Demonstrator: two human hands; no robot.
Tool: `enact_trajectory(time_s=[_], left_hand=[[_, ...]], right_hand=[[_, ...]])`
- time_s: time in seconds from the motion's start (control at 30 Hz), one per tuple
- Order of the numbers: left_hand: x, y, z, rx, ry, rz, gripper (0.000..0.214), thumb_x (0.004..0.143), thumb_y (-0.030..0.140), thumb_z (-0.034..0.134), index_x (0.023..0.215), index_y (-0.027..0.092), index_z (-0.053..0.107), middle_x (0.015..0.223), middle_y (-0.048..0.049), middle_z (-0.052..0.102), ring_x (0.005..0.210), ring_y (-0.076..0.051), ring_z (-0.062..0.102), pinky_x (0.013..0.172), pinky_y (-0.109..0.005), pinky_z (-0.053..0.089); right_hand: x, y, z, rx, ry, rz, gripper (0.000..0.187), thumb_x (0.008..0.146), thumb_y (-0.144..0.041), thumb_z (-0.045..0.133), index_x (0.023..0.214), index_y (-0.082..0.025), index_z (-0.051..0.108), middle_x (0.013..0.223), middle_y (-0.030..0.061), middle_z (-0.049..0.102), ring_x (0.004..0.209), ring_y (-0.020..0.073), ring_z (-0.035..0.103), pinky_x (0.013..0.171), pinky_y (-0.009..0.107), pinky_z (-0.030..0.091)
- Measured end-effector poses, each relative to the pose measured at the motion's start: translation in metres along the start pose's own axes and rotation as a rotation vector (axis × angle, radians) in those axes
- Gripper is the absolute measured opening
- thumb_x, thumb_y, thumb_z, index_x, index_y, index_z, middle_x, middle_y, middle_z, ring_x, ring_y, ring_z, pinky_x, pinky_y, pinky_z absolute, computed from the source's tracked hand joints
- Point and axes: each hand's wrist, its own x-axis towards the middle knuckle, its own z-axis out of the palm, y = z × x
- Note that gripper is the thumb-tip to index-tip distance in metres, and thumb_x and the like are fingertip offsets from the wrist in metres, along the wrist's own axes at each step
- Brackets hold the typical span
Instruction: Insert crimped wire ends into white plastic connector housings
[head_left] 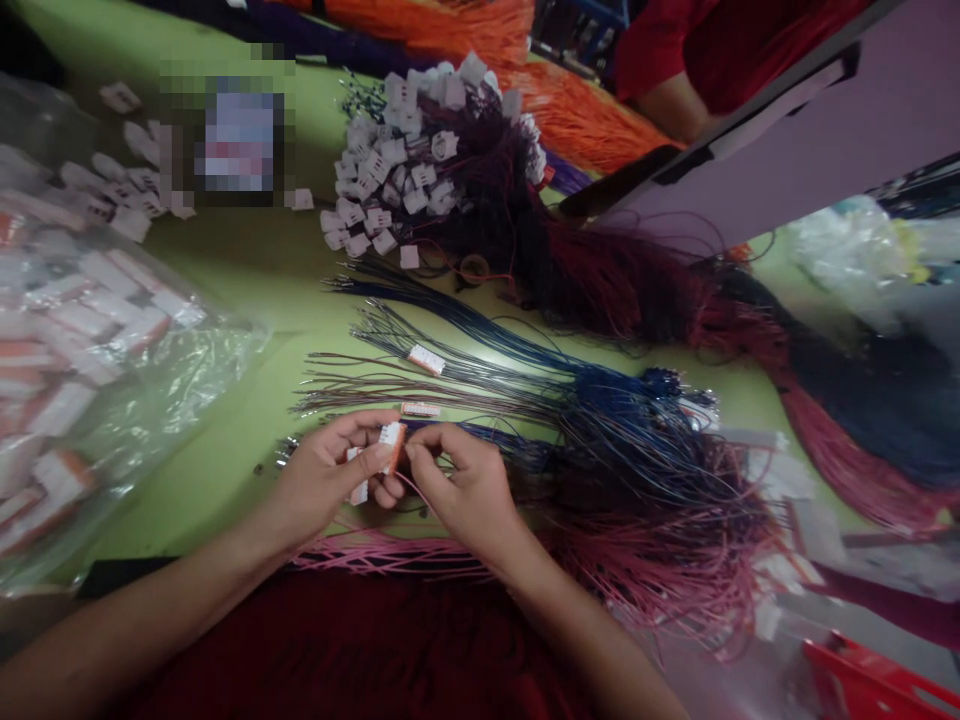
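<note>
My left hand (330, 470) pinches a small white and orange connector (391, 442) between thumb and fingers, just above the green table's near edge. A second white connector (358, 492) shows under its fingers. My right hand (461, 480) is closed in a pinch on a thin pink wire (417, 492) whose end meets the connector. A bundle of pink wires (390, 555) lies under both wrists. Blue wires (480, 340) and brown wires (375, 385) fan out just beyond my hands, with two more connectors (426, 359) lying on them.
A clear plastic bag (82, 360) of connectors fills the left side. A heap of white connectors on dark wires (420, 160) lies at the back. Red and dark wire bundles (750, 330) run right. Another person's arm (667, 105) shows at the top. Orange wires (577, 110) lie behind.
</note>
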Motion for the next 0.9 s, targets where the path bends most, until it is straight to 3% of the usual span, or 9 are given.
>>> enact_trajectory(time_s=[0.17,0.33,0.43,0.5,0.6,0.67,0.9], left_hand=[[0.001,0.003,0.003,0.012,0.026,-0.026,0.039,0.073,0.031,0.072,0.107,0.016,0.059,0.065,0.0019,0.066,0.051,-0.010,0.063,0.045,-0.017,0.045],[0.000,0.005,0.002,-0.032,0.063,-0.048,0.042,0.072,0.033,0.073,0.108,0.018,0.059,0.071,0.0027,0.064,0.054,-0.012,0.064,0.054,-0.025,0.052],[0.000,0.005,0.000,-0.026,0.057,-0.066,0.043,0.073,0.033,0.072,0.111,0.019,0.059,0.071,0.0030,0.063,0.055,-0.012,0.064,0.056,-0.025,0.052],[0.001,0.003,-0.001,-0.020,0.048,-0.080,0.044,0.073,0.034,0.072,0.112,0.019,0.059,0.070,0.0026,0.063,0.055,-0.012,0.064,0.055,-0.025,0.051],[0.001,0.002,-0.003,-0.031,0.039,-0.083,0.045,0.073,0.035,0.071,0.113,0.018,0.058,0.071,0.0018,0.063,0.056,-0.012,0.064,0.054,-0.025,0.050],[0.001,0.002,-0.003,-0.043,0.037,-0.087,0.045,0.073,0.035,0.072,0.113,0.018,0.059,0.071,0.0020,0.062,0.055,-0.012,0.063,0.054,-0.025,0.050],[0.004,0.006,-0.001,-0.018,0.056,-0.078,0.046,0.073,0.033,0.072,0.114,0.017,0.057,0.068,0.0026,0.062,0.055,-0.012,0.063,0.056,-0.027,0.051]], right_hand=[[0.008,0.006,-0.013,-0.126,-0.034,0.006,0.019,0.083,-0.020,0.051,0.067,-0.017,0.062,0.059,-0.0026,0.061,0.054,0.0088,0.053,0.054,0.019,0.039],[0.047,0.030,-0.039,-0.652,0.306,-0.087,0.019,0.086,-0.020,0.049,0.080,-0.016,0.067,0.077,0.0065,0.066,0.073,0.0177,0.054,0.069,0.030,0.039],[0.070,0.045,-0.042,-0.942,0.281,-0.103,0.018,0.084,-0.014,0.051,0.080,-0.016,0.068,0.085,0.0113,0.066,0.080,0.0233,0.052,0.069,0.034,0.034],[0.080,0.051,-0.038,-1.023,0.229,-0.117,0.018,0.084,-0.014,0.052,0.077,-0.017,0.068,0.084,0.0109,0.066,0.080,0.0243,0.052,0.068,0.035,0.032],[0.085,0.055,-0.033,-1.032,0.205,-0.150,0.017,0.083,-0.013,0.053,0.075,-0.017,0.067,0.082,0.0094,0.067,0.081,0.0244,0.053,0.069,0.035,0.033],[0.083,0.055,-0.036,-0.960,0.256,-0.156,0.015,0.081,-0.011,0.053,0.074,-0.016,0.065,0.082,0.0085,0.068,0.081,0.0233,0.055,0.071,0.035,0.035],[0.056,0.028,-0.061,-0.446,0.462,-0.121,0.010,0.080,-0.018,0.053,0.079,-0.019,0.063,0.072,0.0000,0.064,0.064,0.0136,0.056,0.066,0.026,0.043]])
